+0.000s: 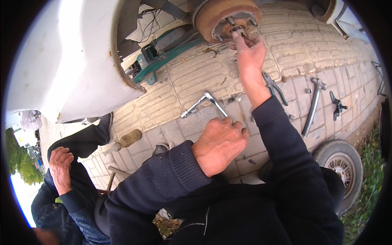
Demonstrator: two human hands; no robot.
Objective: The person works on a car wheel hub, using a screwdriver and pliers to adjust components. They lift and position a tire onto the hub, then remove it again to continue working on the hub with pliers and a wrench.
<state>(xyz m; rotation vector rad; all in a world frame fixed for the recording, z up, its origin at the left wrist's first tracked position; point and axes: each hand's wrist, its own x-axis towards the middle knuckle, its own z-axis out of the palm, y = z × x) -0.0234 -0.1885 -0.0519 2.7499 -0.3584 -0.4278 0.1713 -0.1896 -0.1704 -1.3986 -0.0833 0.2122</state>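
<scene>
My right hand (250,57) reaches up to the rusty brake drum (220,20), thumb and fingers closed around a small metal nut (241,31) at the hub's centre. Wheel studs stick out around it. Lower down, my left hand (220,145) is closed in a fist on the handle end of a chrome socket wrench (209,97); its extension points left above the paving. The fist hides the grip end. Pliers with green handles (274,87) lie beside my right wrist.
A green floor jack (163,61) stands beneath the white car body (81,53). To the right lie a hammer-shaped steel tool (314,106), a dark green clamp-like tool (337,106) and a wheel (343,167). A brown bottle (128,139) lies left, near another person's hand (60,169).
</scene>
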